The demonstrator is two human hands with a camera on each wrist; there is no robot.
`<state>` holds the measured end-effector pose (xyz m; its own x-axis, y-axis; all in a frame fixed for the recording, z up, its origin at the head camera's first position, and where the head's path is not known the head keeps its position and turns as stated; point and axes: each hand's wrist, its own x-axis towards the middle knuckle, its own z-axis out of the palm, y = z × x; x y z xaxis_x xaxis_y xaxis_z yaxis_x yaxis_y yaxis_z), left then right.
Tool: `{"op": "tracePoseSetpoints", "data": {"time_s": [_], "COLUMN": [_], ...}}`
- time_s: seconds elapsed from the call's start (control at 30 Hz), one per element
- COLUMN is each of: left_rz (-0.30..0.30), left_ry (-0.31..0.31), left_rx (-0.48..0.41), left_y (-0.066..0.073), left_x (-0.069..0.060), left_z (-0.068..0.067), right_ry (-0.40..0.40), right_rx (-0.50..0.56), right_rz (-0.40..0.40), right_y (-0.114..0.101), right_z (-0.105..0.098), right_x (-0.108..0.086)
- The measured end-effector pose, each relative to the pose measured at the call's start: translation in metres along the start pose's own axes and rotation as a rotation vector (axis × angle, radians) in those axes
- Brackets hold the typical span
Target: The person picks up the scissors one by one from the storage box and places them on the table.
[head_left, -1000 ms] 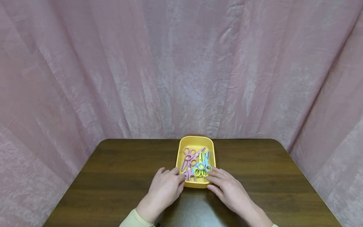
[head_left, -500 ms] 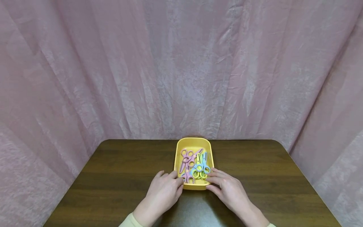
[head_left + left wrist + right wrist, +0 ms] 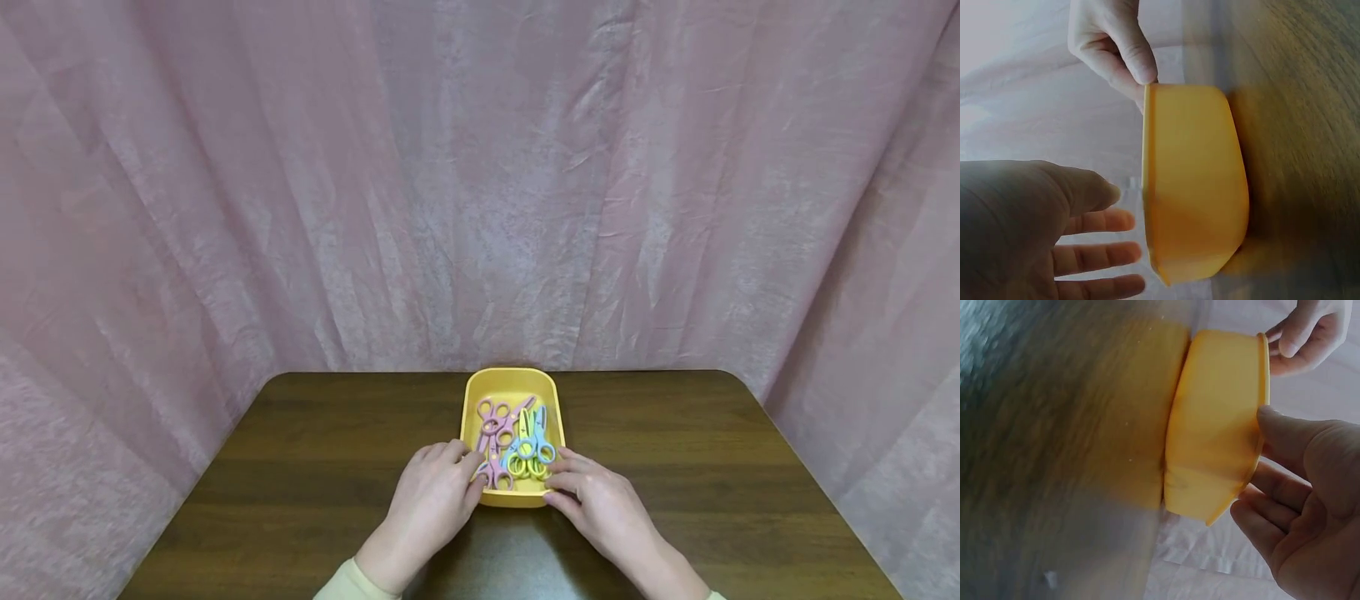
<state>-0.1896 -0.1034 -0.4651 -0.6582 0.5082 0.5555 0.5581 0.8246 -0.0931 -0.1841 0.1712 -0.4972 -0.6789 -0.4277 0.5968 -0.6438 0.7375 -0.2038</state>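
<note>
A yellow plastic tray [image 3: 513, 500] stands on the table with several children's scissors in it. Pink scissors [image 3: 492, 446] lie to the left, while blue scissors [image 3: 541, 425] and yellow scissors [image 3: 523, 421] overlap on the right. At the near left corner is my left hand [image 3: 433, 496]. Its fingers are extended beside the rim, and the left wrist view shows a gap between them and the tray. My right hand [image 3: 603, 504] pinches the rim at the near right corner. In the right wrist view its thumb [image 3: 1285, 428] lies outside the rim, with the other fingers behind it.
The brown wooden table [image 3: 337, 442] extends to both sides of the tray and has rounded far corners. Directly behind its far edge hangs a pink curtain [image 3: 480, 208], which also surrounds both sides.
The tray has shifted slightly left and toward me. My left fingers have risen a little from the rim at its corner. The right hand stays at the near right corner.
</note>
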Motion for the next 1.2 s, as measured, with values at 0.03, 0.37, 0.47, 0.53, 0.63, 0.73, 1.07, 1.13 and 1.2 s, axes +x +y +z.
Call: {"op": "tracePoseSetpoints", "data": {"time_s": [0.03, 0.37, 0.47, 0.53, 0.63, 0.73, 1.07, 1.13, 1.2], "left_rz": [-0.001, 0.003, 0.002, -0.002, -0.013, -0.028, -0.028, -0.035, -0.040], "left_ry": [0.004, -0.037, -0.048, -0.060, -0.100, -0.151, -0.229, -0.259, -0.290], "left_rx": [-0.006, -0.042, -0.045, -0.046, -0.047, -0.054, -0.027, -0.031, -0.031], "left_y": [-0.001, 0.000, 0.001, 0.001, 0.002, 0.003, 0.004, 0.003, 0.003], "left_x": [0.000, 0.012, 0.018, 0.023, 0.030, 0.038, 0.054, 0.056, 0.057], "left_z": [0.001, 0.013, 0.018, 0.023, 0.030, 0.037, 0.053, 0.058, 0.063], "right_ry": [-0.012, -0.071, -0.070, -0.068, -0.068, -0.064, -0.043, -0.046, -0.049], "right_rx": [0.003, 0.010, 0.013, 0.014, 0.011, 0.004, 0.014, 0.026, 0.037], "right_rz": [0.010, 0.025, -0.002, -0.025, -0.045, -0.054, -0.090, -0.088, -0.091], "right_y": [-0.002, -0.008, -0.008, -0.008, -0.010, -0.009, -0.004, -0.004, -0.004], "right_z": [-0.001, -0.008, -0.009, -0.009, -0.010, -0.009, -0.005, -0.005, -0.005], "right_x": [0.000, -0.002, -0.002, -0.001, -0.001, -0.001, -0.001, -0.002, -0.002]}}
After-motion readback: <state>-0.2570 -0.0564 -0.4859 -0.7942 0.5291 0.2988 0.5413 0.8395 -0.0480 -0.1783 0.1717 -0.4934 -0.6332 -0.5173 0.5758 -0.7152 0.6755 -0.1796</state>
